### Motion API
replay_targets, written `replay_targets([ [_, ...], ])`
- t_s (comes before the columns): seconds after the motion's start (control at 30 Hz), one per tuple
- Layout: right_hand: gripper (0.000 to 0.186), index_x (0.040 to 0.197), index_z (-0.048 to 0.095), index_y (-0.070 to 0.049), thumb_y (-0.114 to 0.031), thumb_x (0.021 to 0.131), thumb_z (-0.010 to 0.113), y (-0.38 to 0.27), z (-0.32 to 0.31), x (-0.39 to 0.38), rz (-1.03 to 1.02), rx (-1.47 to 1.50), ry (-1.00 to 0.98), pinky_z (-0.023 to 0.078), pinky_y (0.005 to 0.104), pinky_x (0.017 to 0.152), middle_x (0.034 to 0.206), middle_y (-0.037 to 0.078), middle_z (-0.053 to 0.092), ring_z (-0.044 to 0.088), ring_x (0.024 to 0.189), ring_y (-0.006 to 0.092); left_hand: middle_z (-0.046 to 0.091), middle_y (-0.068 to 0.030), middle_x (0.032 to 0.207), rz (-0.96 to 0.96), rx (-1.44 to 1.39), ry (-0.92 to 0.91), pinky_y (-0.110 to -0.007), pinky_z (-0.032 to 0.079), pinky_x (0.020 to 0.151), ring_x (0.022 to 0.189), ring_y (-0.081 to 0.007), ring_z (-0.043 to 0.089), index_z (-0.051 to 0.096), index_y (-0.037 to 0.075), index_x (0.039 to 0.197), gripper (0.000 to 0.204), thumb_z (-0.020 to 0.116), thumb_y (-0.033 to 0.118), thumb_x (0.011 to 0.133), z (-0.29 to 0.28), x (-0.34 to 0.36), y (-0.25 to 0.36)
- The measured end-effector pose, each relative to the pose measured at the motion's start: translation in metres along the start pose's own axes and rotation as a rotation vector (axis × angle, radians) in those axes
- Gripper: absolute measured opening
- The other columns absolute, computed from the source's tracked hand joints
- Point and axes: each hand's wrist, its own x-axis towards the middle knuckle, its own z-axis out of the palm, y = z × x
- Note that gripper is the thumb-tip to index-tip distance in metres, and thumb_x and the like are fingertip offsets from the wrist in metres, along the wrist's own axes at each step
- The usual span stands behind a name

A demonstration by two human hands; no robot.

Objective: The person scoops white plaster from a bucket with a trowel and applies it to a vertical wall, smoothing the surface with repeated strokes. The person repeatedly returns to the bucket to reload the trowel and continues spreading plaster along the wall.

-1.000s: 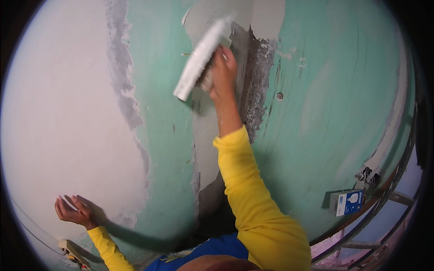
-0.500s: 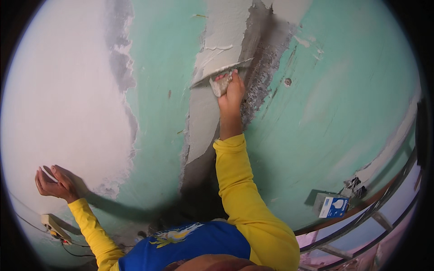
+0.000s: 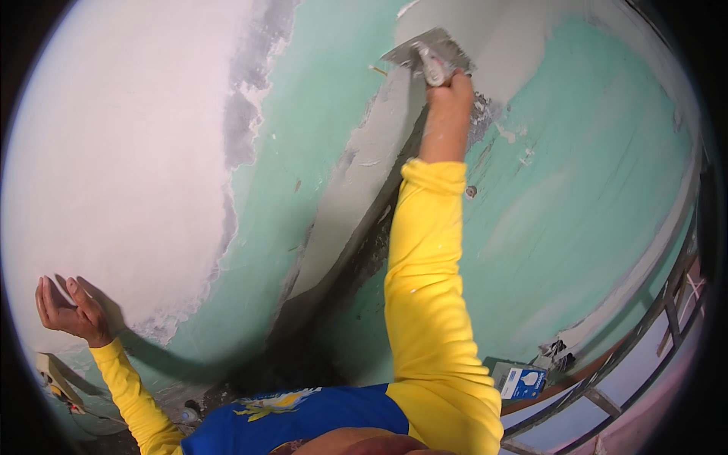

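My right hand (image 3: 453, 97) grips the pale, plaster-smeared handle of a plastering trowel (image 3: 449, 47). Its flat metal blade lies against the white-plastered upper part of the wall, at the top centre. Below runs a strip of white plaster (image 3: 345, 193), beside a dark grey bare channel (image 3: 373, 246) partly covered by my right arm. Green paint (image 3: 303, 121) flanks the strip on both sides. At the far left my left hand (image 3: 74, 311) is held up by the white part of the wall (image 3: 144, 152), fingers loosely curled and apart, with nothing in it.
A small blue and white box (image 3: 523, 382) sits at the lower right by a dark metal frame with crossbars (image 3: 603, 402). Loose dark wires (image 3: 557, 353) stick out of the wall above it. A beige fixture (image 3: 57, 378) with cables is at lower left, below my left hand.
My right hand has carried the trowel up the wall and to the right, and its blade has turned flatter to my view. The whole view has shifted and tilted. My left hand keeps its pose.
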Motion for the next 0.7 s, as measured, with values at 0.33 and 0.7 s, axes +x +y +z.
replay_targets([
  [0.33,0.036,0.134,0.045,0.003,-0.019,0.105,0.048,-0.066,0.139,0.019,-0.067,-0.153,-0.381,0.06,0.0477,0.084,0.121,0.019,0.058,0.066,0.103,0.0332,0.054,-0.0251,0.126,0.068,0.051,-0.031,-0.045,0.05,0.097,0.113,-0.0347,0.058,0.058,-0.012,0.12,0.036,0.065,0.012,0.094,-0.006,-0.001,-0.018],
  [0.7,0.038,0.135,0.045,0.001,-0.021,0.105,0.05,-0.055,-0.034,-0.095,0.063,-0.021,-0.464,0.058,0.0463,0.088,0.123,0.017,0.058,0.065,0.105,0.0316,0.053,-0.023,0.118,0.155,-0.166,0.147,-0.041,0.051,0.092,0.108,-0.0331,0.058,0.055,-0.01,0.115,0.031,0.066,0.008,0.093,0.009,0.019,0.011],
])
